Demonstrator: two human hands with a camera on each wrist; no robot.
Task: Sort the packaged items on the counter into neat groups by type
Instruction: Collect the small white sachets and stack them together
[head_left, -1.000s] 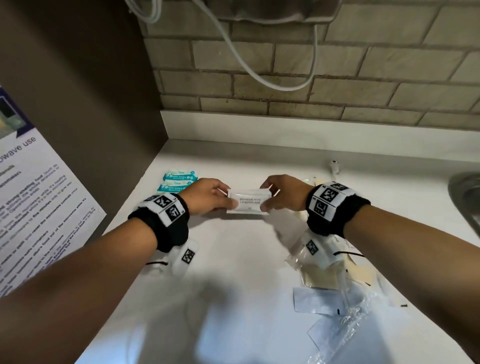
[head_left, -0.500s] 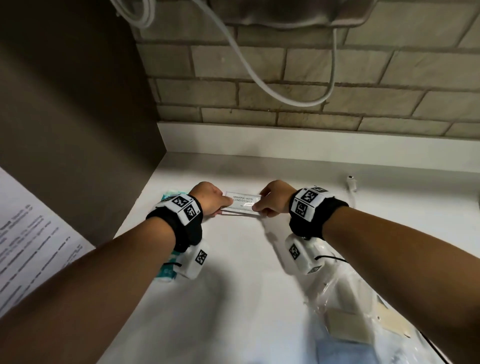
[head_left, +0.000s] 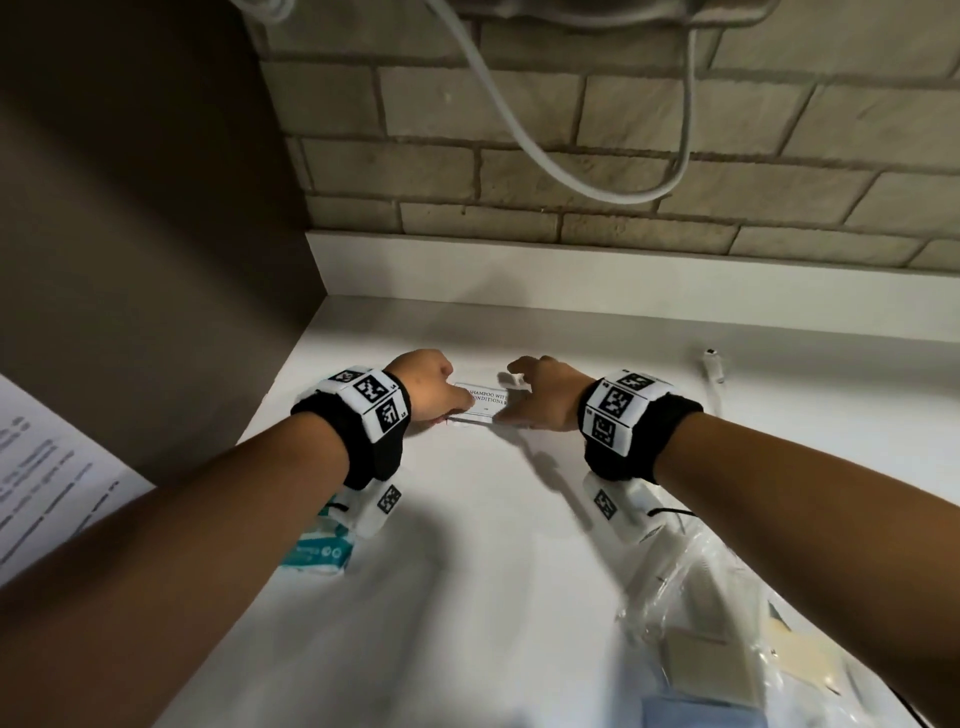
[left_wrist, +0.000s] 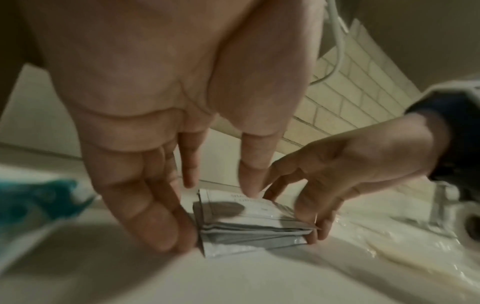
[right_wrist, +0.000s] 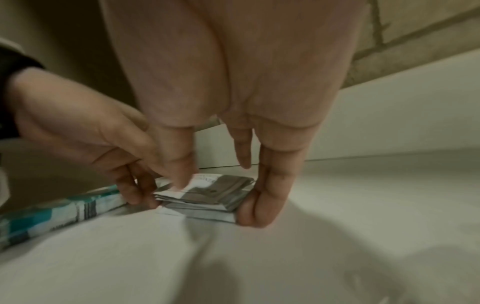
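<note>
A small stack of white shampoo sachets (head_left: 485, 406) lies flat on the white counter (head_left: 483, 561) near the back wall. My left hand (head_left: 428, 384) stands at the stack's left end. Its straight fingers (left_wrist: 161, 232) press against the side of the stack (left_wrist: 249, 224) and its thumb rests on top. At the other end is my right hand (head_left: 545, 395), whose straight fingertips (right_wrist: 254, 214) push against the right edge of the stack (right_wrist: 205, 197). Teal and white packets (head_left: 319, 551) lie under my left wrist.
Clear plastic bags with beige and blue items (head_left: 717, 623) are heaped at the front right. A brown side panel (head_left: 156, 260) with a printed notice (head_left: 41, 499) closes off the left. A white plug (head_left: 712, 364) lies near the back wall, and a cord (head_left: 545, 156) hangs over the brick.
The sachet held up between both hands has come down onto the counter stack farther back. Both hands went from pinching its ends to pressing the stack's sides with straight fingers.
</note>
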